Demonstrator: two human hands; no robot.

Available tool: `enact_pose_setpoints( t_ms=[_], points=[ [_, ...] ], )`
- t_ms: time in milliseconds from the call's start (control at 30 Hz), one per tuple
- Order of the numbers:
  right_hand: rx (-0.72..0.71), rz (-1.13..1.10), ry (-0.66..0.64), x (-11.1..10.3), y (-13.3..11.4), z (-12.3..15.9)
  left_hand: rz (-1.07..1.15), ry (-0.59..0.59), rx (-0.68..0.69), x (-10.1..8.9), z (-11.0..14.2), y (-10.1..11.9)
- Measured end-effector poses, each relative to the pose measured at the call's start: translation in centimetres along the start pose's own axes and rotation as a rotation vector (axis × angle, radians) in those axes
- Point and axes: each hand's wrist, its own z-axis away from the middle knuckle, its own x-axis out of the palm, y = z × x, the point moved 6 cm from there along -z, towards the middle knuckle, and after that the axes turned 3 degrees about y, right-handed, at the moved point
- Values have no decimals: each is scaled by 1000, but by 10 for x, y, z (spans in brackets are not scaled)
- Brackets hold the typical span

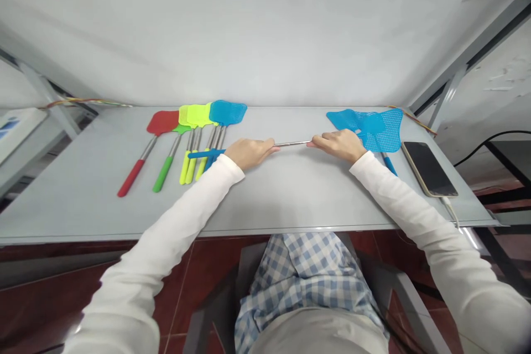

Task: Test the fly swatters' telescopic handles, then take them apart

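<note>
A fly swatter with a thin metal shaft (292,144) is held level above the table by both hands. My left hand (251,152) is closed around it near its blue handle (206,153), which sticks out to the left. My right hand (339,144) grips the shaft's other end. Just past my right hand two blue swatter heads (381,130) overlap; the nearer one appears to belong to the held swatter. Under them a second swatter lies on the table, with part of its blue handle (389,165) showing.
On the left of the grey table (286,199) lie a red swatter (131,177), a green swatter (163,173), several yellow swatters (194,116) and blue swatters (227,112). A phone (430,168) with a cable lies at right. A white wall (265,38) stands behind.
</note>
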Motion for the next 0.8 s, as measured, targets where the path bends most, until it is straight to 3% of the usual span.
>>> enact_pose_setpoints(
  t_ms=[500, 633, 800],
  points=[
    [44, 104, 14, -10, 42, 20, -93, -42, -77, -21, 44, -46],
    [65, 81, 29, -16, 42, 20, -116, -25, -102, -30, 46, -50],
    [29, 45, 54, -21, 38, 23, 38, -71, -153, -41, 49, -58]
  ],
)
